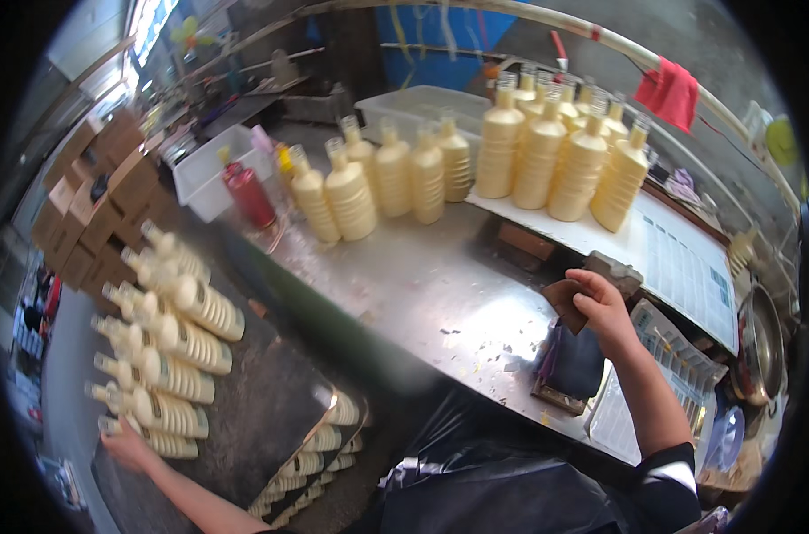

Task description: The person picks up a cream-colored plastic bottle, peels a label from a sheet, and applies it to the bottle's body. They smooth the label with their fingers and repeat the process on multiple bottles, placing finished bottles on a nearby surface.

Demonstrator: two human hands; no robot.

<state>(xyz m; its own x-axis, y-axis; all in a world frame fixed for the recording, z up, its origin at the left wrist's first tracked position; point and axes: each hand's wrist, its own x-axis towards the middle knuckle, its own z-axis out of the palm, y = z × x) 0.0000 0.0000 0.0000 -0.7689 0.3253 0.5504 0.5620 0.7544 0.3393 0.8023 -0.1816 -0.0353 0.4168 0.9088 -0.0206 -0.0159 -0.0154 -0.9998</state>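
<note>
My left hand (130,447) is at the lower left, its fingers closed at the clear neck of the nearest cream ribbed bottle (166,442). That bottle belongs to a group of cream bottles (180,378) standing in rows on a dark surface. Over the right side of the metal table, my right hand (603,310) pinches a thin brown flat piece (566,298), whose material I cannot make out. Just below that hand sits a dark purple-black block (572,360) in a shallow brown holder.
More cream bottles (349,203) stand on the metal table (396,285), others (540,147) on a raised white board (680,258). A red bottle (248,194) is beside a white bin (210,173). Cartons (120,191) are stacked far left. A metal pan (760,343) sits far right.
</note>
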